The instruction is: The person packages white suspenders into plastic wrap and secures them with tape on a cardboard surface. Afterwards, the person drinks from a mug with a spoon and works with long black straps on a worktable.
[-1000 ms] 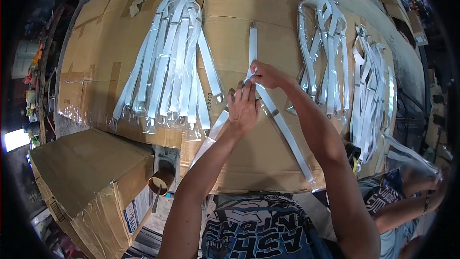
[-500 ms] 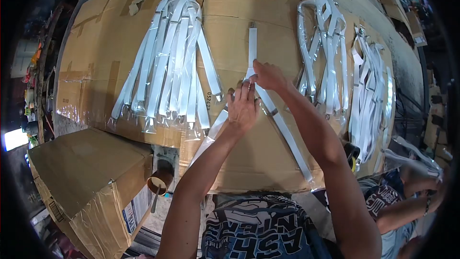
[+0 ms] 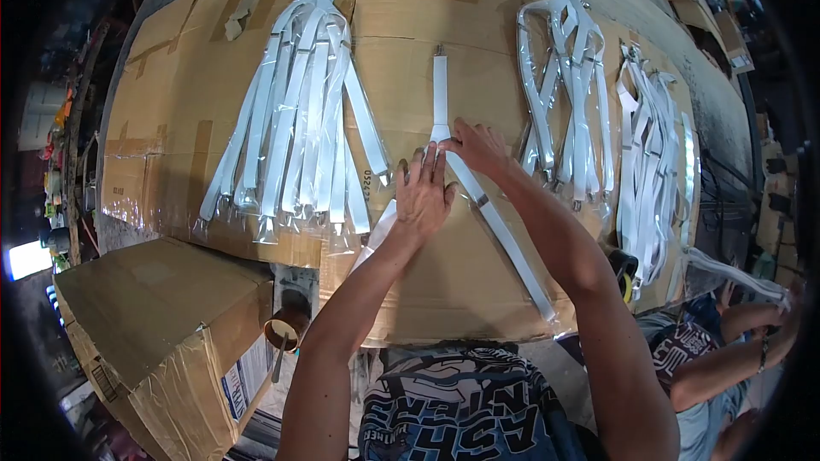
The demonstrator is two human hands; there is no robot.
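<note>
White Y-shaped suspenders (image 3: pixel 491 218) lie spread on the cardboard, with a metal clip at the top of the single back strap. My left hand (image 3: pixel 419 196) rests flat over the left strap just below the junction, fingers stretched out and covering part of it. At the junction's right side is my right hand (image 3: pixel 480 150), its thumb touching the junction and its bent fingers apart from the thumb. Part of the left strap is hidden beneath my left hand and forearm. The right strap runs down to the cardboard's front edge.
Bagged white suspenders lie in a fanned pile (image 3: pixel 312 119) at left, with another group (image 3: pixel 572 77) and a further pile (image 3: pixel 649 162) at right. A cardboard box (image 3: pixel 162 299) and a brown cup (image 3: pixel 286 324) stand front left. Another person (image 3: pixel 735 337) holds straps at far right.
My right hand has shifted slightly down, its thumb now at the junction. My left hand has slid slightly down and left. The view has shifted a little.
</note>
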